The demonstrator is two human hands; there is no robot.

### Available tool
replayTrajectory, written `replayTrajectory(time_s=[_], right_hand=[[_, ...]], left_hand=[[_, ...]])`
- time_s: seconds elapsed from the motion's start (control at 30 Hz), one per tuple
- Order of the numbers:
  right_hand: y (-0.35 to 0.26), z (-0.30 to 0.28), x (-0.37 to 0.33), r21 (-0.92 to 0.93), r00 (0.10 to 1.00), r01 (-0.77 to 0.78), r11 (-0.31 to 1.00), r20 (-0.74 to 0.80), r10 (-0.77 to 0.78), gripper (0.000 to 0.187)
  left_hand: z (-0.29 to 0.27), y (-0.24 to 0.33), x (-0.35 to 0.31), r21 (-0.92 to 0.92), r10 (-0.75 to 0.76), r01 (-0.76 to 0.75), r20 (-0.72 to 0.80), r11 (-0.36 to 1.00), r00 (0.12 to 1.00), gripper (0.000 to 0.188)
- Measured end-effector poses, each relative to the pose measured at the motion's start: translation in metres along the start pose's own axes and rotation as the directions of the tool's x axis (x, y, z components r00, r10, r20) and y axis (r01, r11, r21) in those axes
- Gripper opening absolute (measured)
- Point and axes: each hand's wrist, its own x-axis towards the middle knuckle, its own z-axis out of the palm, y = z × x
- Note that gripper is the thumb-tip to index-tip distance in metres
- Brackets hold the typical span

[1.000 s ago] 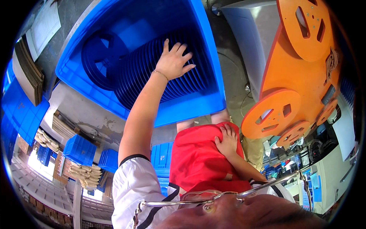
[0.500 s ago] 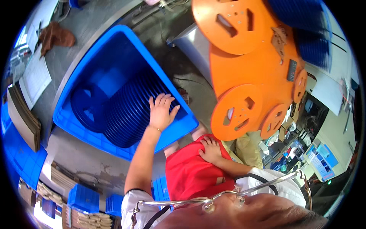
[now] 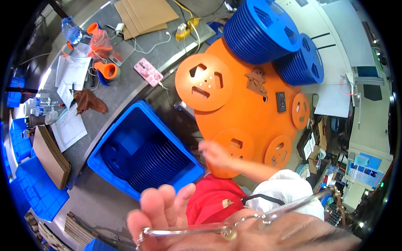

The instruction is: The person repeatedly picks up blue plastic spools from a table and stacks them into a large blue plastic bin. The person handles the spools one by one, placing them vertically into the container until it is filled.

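My left hand (image 3: 163, 205) is raised close at the lower edge, by the metal frame of the glasses. Its fingers are open and apart, with nothing seen in them; part of the hand is hidden. My right hand (image 3: 217, 155) is over the near left edge of the orange table (image 3: 243, 111), beside a slotted orange disc (image 3: 229, 152). Motion smears its fingers, and I see no object in it. To the left, a blue bin (image 3: 144, 109) holds a row of blue discs (image 3: 157, 165) stacked on edge, with one blue disc (image 3: 114, 159) leaning at its side.
Two tall stacks of blue slotted discs (image 3: 261, 31) stand at the table's far side, near a brown cloth (image 3: 256, 81) and a small black device (image 3: 281, 102). The grey bench (image 3: 121, 79) carries a pink phone (image 3: 148, 72), cardboard (image 3: 144, 16), papers and tape dispensers.
My left hand has left the blue discs in the bin and come up near the glasses. My right hand has lifted off the red apron toward the orange table. The view has shifted.
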Motion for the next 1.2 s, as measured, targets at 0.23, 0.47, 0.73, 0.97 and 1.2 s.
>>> replayTrajectory(time_s=[0.23,0.47,0.73,0.97,1.2], right_hand=[[-0.04,-0.232,0.221,-0.645,0.693,0.192,0.739,-0.444,-0.568,0.032],[0.027,-0.362,0.311,-0.496,0.756,-0.534,0.684,-0.643,0.124,0.064],[0.044,-0.376,0.366,-0.393,0.688,-0.718,0.575,-0.277,0.67,0.078],[0.078,-0.384,0.361,-0.344,0.728,-0.673,0.655,-0.149,0.669,0.068],[0.053,-0.339,0.299,-0.563,0.763,-0.644,0.518,-0.414,0.497,0.045]], left_hand=[[0.055,0.038,0.015,0.268,0.221,-0.134,-0.328,0.954,0.918,0.061],[0.003,-0.034,-0.001,0.008,-0.232,0.233,0.162,0.972,0.959,0.063],[-0.086,-0.101,-0.164,-0.387,-0.781,0.753,-0.567,0.533,0.262,0.044],[-0.055,-0.12,-0.223,-0.025,-0.663,0.747,-0.482,0.664,0.574,0.031],[-0.018,-0.081,-0.166,0.109,-0.552,0.768,-0.632,0.631,0.544,0.025]])
